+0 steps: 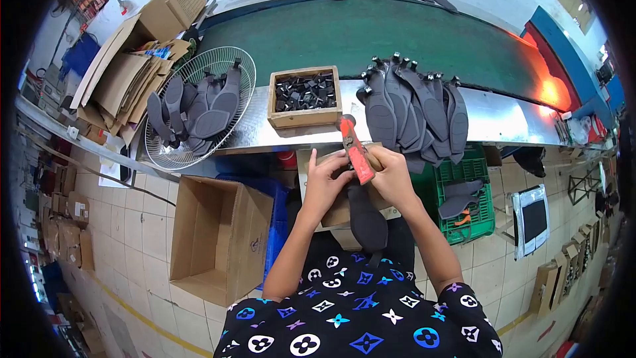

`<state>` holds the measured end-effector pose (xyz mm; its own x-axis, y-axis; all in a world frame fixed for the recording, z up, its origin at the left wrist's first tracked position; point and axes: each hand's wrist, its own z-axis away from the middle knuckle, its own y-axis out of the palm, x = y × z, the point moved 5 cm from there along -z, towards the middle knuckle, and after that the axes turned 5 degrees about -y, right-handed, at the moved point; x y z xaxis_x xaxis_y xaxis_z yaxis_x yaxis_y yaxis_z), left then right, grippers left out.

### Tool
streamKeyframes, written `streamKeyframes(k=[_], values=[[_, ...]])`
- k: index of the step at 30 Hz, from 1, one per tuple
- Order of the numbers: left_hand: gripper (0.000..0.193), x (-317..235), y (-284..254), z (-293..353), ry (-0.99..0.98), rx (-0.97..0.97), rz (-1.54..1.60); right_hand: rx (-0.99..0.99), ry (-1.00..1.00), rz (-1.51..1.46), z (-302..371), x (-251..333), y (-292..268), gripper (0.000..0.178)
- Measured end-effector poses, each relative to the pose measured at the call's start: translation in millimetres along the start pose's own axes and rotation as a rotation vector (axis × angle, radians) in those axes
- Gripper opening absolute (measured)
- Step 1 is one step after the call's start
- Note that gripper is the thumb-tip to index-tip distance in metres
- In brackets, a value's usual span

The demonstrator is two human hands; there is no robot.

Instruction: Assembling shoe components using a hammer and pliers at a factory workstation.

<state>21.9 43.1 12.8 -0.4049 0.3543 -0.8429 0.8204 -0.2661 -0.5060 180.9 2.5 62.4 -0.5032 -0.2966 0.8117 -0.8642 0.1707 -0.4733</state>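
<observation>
A dark grey shoe sole (368, 220) lies lengthwise in front of me over a small work stand, its toe end toward my body. My left hand (324, 182) pinches the far end of this sole, with one finger sticking up. In my right hand (395, 176) is a hammer with a red-painted head (358, 156), held above the sole's far end. The hammer head hides that end and most of the handle is out of sight. Just beyond stands a wooden box (305, 118) of small black heel pieces.
Soles with heels lie piled (417, 106) on the metal ledge at right. A wire basket (248, 93) of soles stands at left. Beyond runs a green conveyor belt (371, 33). Below are a cardboard box (205, 238) and a green crate (480, 222).
</observation>
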Motion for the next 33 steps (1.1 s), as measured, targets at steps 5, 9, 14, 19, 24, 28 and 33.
streamKeyframes(k=[5,9,14,19,24,28,33], values=[[0.027,-8.4,-6.3,-1.8,0.009,0.018,-0.030,-0.076,-0.266,0.126,2.2,12.9,1.7,0.027],[0.029,0.1,-3.9,1.3,0.120,-0.047,-0.082,0.048,-0.282,0.301,4.6,11.5,2.8,0.031],[0.030,-16.8,-9.9,-1.7,0.145,-0.108,0.037,0.067,-0.227,0.335,7.7,18.9,-2.8,0.032],[0.026,-8.6,-11.6,-5.9,0.085,-0.117,0.133,0.023,-0.093,0.206,17.8,25.1,-7.6,0.035],[0.027,-16.2,-13.0,-8.5,0.044,-0.006,0.184,0.035,-0.062,-0.031,43.6,64.2,-36.0,0.041],[0.026,-9.8,-12.3,-6.7,0.026,-0.002,0.201,-0.020,-0.124,-0.015,52.3,89.7,-54.9,0.042],[0.024,-13.2,-12.2,-6.4,0.042,-0.039,0.251,0.019,-0.063,-0.042,51.9,95.3,-55.6,0.040]])
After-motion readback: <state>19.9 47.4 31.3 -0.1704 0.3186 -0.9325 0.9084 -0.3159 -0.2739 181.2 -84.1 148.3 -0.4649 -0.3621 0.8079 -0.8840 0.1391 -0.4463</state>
